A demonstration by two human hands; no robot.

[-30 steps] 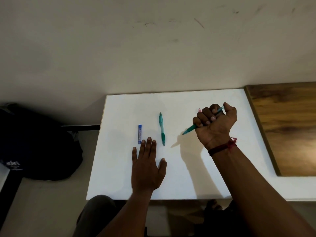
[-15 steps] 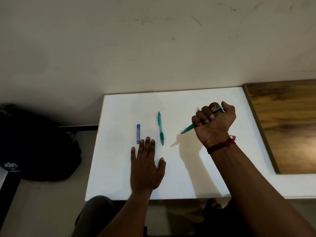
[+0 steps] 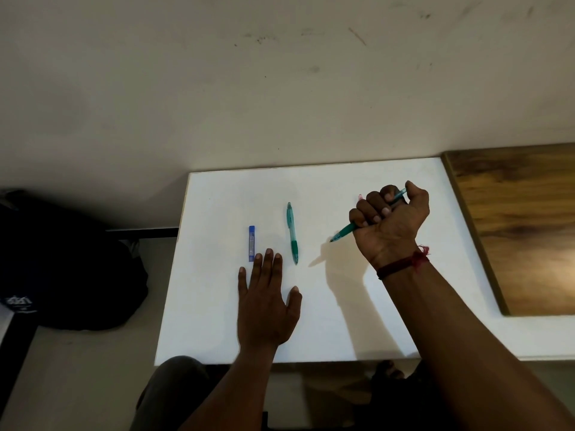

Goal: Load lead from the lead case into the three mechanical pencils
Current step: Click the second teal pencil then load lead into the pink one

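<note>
Two translucent green plastic mechanical pencils: one lying pencil [image 3: 292, 233] on white table [image 3: 342, 321], long axis near-far, tip toward person; one held pencil [image 3: 343, 232], right hand [image 3: 390, 219] grip closed round it, tip down-left. One blue rectangular lead case [image 3: 251, 243] beside flat, straight-fingered left hand [image 3: 267, 293].

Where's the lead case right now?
Head view: the lead case lies flat on the white table, left of centre, just beyond the fingertips of the left hand and left of the loose green pencil.
</note>
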